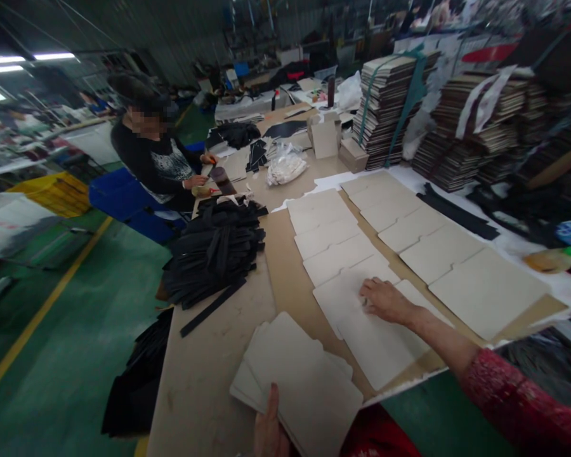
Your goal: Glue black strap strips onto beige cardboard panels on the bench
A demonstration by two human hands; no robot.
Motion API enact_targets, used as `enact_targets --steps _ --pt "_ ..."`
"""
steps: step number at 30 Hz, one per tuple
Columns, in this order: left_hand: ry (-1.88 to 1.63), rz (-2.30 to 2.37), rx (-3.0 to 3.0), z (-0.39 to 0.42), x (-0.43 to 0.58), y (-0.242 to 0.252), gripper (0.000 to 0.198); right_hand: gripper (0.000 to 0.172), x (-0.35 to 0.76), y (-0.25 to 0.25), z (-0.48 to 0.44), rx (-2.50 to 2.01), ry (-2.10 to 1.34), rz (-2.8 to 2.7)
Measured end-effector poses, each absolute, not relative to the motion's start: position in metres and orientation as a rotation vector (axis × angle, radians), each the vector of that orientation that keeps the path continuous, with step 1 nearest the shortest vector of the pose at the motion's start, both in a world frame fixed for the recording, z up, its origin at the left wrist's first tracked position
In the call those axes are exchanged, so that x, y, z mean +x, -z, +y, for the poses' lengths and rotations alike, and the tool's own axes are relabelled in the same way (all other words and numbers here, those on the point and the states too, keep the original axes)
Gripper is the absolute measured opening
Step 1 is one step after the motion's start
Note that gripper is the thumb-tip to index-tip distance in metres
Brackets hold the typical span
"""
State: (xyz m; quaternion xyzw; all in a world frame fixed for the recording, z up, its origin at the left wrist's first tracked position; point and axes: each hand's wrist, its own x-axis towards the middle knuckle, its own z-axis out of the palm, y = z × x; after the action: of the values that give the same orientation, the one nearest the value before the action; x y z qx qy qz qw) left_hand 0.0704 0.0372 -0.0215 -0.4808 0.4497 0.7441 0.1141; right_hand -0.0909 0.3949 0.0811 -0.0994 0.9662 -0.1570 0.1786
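My left hand (270, 425) is closed around a fanned stack of pale grey cardboard sheets (299, 374) at the table's near edge, its thumb lying on top. My right hand (385, 301) is over a row of the same kind of sheets laid on the table, overlapping like shingles. Its fingers are curled together just above or touching a laid cardboard sheet (385, 349); whatever they pinch, if anything, is too small to make out. A second overlapping row of cardboard sheets (490, 292) lies farther right.
A heap of black strips (214, 254) lies on the table's left. Behind are a plastic bag (286, 166), small cardboard blocks (326, 138) and tall tied stacks of sheets (385, 108). A co-worker (157, 152) stands at the left side, beside blue bins (128, 203).
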Motion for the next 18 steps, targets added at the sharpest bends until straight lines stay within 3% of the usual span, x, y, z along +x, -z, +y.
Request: enact_targets --steps 6,10,18 --pt "-2.21 1.21 -1.434 0.049 0.066 0.012 0.037 0.029 -0.015 -0.063 0.313 -0.279 0.698 2.718" --pt "-2.275 1.118 -1.395 0.048 0.065 0.007 0.034 0.045 0.018 -0.037 0.263 -0.176 0.776 2.73" --pt "-2.52 0.941 -1.266 0.046 0.079 0.017 0.03 0.051 0.023 -0.013 0.255 -0.008 1.018 2.664"
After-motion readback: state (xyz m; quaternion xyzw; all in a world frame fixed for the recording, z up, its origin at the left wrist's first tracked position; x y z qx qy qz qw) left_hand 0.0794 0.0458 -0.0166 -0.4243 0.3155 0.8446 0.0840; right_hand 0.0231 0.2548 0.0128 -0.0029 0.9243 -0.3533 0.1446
